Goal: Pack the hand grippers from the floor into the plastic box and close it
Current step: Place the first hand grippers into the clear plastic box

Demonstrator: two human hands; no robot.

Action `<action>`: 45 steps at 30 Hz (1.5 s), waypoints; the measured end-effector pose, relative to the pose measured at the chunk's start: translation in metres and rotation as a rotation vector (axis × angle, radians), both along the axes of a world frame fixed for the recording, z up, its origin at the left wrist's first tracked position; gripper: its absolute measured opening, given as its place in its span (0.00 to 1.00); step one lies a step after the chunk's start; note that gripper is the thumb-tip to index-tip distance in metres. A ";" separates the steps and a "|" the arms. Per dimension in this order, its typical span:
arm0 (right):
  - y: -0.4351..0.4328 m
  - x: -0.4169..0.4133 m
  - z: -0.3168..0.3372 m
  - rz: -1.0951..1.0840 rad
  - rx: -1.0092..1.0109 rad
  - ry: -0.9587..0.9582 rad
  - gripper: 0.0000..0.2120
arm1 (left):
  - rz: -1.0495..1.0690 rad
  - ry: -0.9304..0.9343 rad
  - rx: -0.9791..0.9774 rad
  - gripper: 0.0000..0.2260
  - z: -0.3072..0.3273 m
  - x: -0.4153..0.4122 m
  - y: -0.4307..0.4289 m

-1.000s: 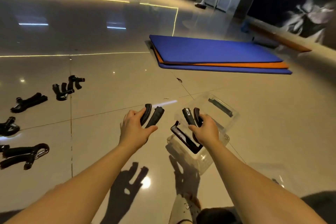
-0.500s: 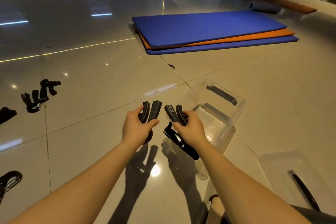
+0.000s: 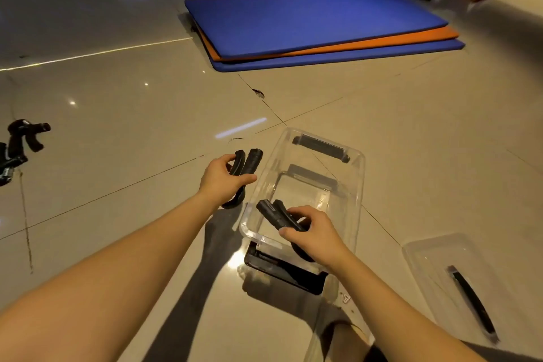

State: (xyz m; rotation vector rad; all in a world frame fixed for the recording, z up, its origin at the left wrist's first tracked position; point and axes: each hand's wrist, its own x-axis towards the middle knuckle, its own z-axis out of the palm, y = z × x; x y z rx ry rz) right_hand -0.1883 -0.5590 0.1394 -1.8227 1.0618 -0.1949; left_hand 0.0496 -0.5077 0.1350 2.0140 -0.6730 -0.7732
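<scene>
The right hand has moved down over the near end of the plastic box, gripping a black hand gripper. The left hand grips a second hand gripper just left of the box. The lid lies on the floor, right of the right hand.

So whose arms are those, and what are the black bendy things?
They belong to a person; there is no machine. The camera sits on their head and looks down, so you see what they see. The left hand grips a black gripper, a squeezy exercise tool, beside the clear box. The right hand holds a second gripper over the box. The lid lies on the floor to the right. More grippers wait far left; mats lie farther back.
</scene>
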 end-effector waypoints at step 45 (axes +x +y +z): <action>0.066 0.160 -0.086 0.825 -0.170 0.467 0.33 | 0.398 0.207 -0.063 0.37 0.002 0.019 0.220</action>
